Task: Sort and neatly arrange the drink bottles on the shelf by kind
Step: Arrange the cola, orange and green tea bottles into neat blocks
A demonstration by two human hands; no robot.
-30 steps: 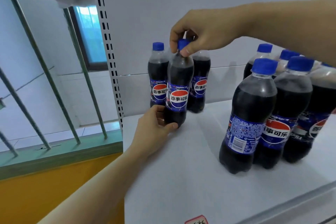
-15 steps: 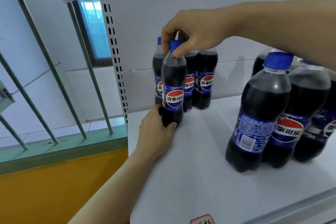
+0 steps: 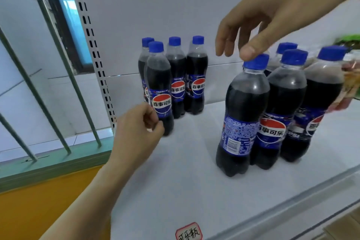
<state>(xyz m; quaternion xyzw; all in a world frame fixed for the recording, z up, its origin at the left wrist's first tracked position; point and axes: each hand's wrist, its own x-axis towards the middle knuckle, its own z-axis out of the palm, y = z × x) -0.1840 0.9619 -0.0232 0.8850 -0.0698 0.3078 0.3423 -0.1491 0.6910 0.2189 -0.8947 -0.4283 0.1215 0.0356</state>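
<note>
Cola bottles [image 3: 243, 115] on shelf [image 3: 185, 177], hands [image 3: 136, 132] open

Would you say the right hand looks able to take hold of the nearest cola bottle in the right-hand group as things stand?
Probably yes. The right hand is open directly above the nearest cola bottle, thumb at its blue cap. That bottle stands at the front of its group, with nothing between it and the hand.

Eight cola bottles stand on the white shelf [image 3: 185, 181]: four toward its back left corner [image 3: 176, 76] and four toward its right edge [image 3: 280, 103]. One red-bordered label [image 3: 188, 232] sits at the front edge. Two hands are in view.
</note>
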